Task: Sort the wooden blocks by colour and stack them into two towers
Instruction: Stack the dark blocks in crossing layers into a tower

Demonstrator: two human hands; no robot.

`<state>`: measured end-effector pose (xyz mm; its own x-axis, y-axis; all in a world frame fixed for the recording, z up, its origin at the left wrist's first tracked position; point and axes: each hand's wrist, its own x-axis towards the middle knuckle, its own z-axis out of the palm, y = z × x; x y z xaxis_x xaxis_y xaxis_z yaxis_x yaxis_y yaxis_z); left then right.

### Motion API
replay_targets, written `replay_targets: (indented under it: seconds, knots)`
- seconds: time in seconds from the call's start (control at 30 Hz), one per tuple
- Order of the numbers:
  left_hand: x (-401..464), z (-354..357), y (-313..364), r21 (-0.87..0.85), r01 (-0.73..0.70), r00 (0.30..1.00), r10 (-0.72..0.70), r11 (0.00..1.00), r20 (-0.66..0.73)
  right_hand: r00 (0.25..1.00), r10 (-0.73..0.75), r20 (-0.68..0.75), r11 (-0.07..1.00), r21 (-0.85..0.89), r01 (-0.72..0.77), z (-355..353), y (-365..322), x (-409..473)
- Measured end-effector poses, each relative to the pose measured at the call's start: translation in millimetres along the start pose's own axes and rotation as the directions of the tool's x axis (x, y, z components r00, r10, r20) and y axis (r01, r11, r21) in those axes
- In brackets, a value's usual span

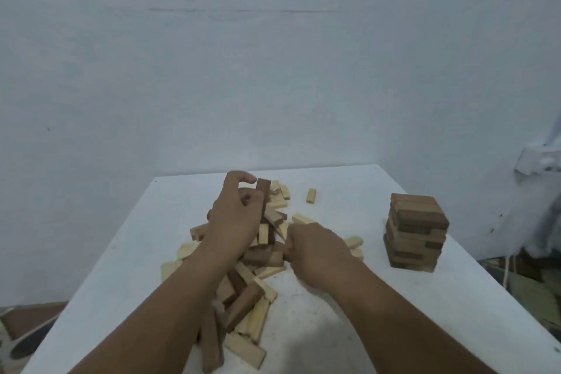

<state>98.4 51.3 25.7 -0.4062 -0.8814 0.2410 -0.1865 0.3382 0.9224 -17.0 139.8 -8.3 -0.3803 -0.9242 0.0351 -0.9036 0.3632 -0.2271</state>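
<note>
Left hand (235, 215) curled round one dark block (263, 196), held upright, long axis vertical, above the far part of the heap (243, 267). Right hand (315, 247) lower and nearer, fingers tucked into the heap's right edge; whether gripping a block, could not tell. Dark tower (417, 231) well apart to the right of both grips, closer to the right hand. One tower counted, pale tower none; loose blocks too overlapped to count
</note>
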Motion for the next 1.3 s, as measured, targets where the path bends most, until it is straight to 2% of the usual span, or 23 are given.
replay_targets:
  seconds: [0.07, 0.13, 0.27, 0.37, 0.43, 0.5, 0.67, 0.73, 0.83, 1.0, 1.03, 1.17, 1.3]
  knots:
    - [-34.1, -1.2, 8.3, -0.081, 0.067, 0.997, -0.065, 0.994, 0.031, 0.998, 0.032, -0.062, 0.998, 0.063, -0.028, -0.2, -0.3, -12.5]
    - [-63.1, 1.8, 14.2, -0.157, 0.081, 0.996, -0.072, 0.984, 0.059, 0.992, 0.093, -0.086, 0.987, 0.142, -0.081, -9.1, 0.0, -30.6]
    - [-101.8, 18.2, 9.9, 0.018, 0.031, 0.993, -0.032, 0.999, 0.118, 0.978, 0.197, -0.063, 0.943, 0.285, -0.171, -24.8, 14.5, -83.1]
    - [-121.4, 32.1, -2.4, 0.188, 0.040, 0.984, -0.071, 0.981, 0.161, 0.964, 0.267, -0.003, 0.912, 0.325, -0.252, -18.6, 32.8, -118.0]
    - [-128.5, 38.9, -7.6, 0.205, 0.044, 0.978, -0.084, 0.978, 0.191, 0.957, 0.290, 0.007, 0.885, 0.378, -0.271, -12.4, 43.6, -133.4]
    - [-131.6, 43.9, -10.6, 0.218, 0.017, 0.979, -0.061, 0.976, 0.197, 0.962, 0.272, -0.026, 0.864, 0.447, -0.232, -10.3, 51.9, -142.8]
    - [-136.6, 51.4, -12.0, 0.331, -0.176, 0.979, 0.129, 0.927, 0.159, 0.963, 0.265, -0.049, 0.832, 0.517, -0.203, -13.9, 68.3, -149.6]
    - [-135.5, 51.7, -13.0, 0.407, -0.195, 0.974, 0.128, 0.892, 0.186, 0.959, 0.278, -0.057, 0.814, 0.544, -0.204, -11.3, 70.6, -147.4]
    - [-134.0, 51.8, -18.5, 0.492, -0.217, 0.968, 0.120, 0.843, 0.221, 0.941, 0.301, -0.152, 0.816, 0.551, -0.172, -3.8, 72.0, -142.0]
    - [-130.3, 48.8, -22.9, 0.466, -0.340, 0.924, 0.198, 0.817, 0.328, 0.938, 0.196, -0.287, 0.939, 0.329, -0.096, 8.1, 78.1, -137.3]
    - [-128.5, 48.5, -23.0, 0.464, -0.360, 0.914, 0.205, 0.809, 0.351, 0.936, 0.189, -0.296, 0.941, 0.327, -0.086, 10.0, 79.1, -136.3]
    - [-121.5, 50.9, -38.0, 0.378, -0.497, 0.860, 0.384, 0.781, 0.336, 0.954, 0.106, -0.280, 0.940, 0.341, -0.005, 12.0, 76.6, -135.9]
    - [-113.9, 53.4, -64.6, 0.300, -0.603, 0.790, 0.503, 0.739, 0.350, 0.976, 0.014, -0.216, 0.918, 0.391, 0.073, 12.6, 75.5, -137.8]
